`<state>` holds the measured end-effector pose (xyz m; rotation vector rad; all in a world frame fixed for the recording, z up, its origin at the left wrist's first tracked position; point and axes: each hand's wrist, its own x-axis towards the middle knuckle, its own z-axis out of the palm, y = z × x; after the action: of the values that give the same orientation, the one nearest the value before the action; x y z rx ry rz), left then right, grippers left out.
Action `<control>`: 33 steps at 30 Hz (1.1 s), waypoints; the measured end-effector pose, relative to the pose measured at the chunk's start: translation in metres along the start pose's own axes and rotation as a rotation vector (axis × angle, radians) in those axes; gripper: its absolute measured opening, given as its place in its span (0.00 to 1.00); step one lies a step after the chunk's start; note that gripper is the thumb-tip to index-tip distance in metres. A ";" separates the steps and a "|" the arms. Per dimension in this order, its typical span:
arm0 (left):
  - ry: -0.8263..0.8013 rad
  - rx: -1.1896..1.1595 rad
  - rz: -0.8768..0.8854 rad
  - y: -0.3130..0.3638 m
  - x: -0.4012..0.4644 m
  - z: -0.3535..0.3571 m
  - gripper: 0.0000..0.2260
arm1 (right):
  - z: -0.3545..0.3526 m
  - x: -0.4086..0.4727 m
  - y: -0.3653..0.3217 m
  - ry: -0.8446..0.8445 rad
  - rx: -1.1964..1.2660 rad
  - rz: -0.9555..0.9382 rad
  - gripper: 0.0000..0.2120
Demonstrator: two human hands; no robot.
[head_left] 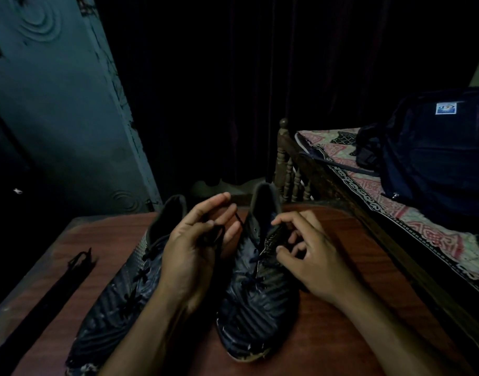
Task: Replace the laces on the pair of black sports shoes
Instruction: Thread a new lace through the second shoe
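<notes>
Two black shoes on a wooden table — laces in hand

Left hand grips a bunched lace; right hand pinches the right shoe lacing — left shoe partly hidden, spare laces left, backpack on bed.

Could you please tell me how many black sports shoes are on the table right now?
2. The left shoe lies on the wooden table beneath the left hand; the right shoe sits beside it, under the right hand. No others are visible.
</notes>
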<state>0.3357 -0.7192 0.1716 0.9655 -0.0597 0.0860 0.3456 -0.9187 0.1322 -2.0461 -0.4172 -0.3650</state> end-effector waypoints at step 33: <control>-0.324 1.483 0.787 -0.010 0.003 -0.023 0.14 | 0.015 -0.010 -0.012 0.053 -0.067 -0.062 0.15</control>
<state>0.3398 -0.7060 0.1507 2.3832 -0.7570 0.7775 0.3327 -0.9012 0.1305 -2.0873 -0.4415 -0.4758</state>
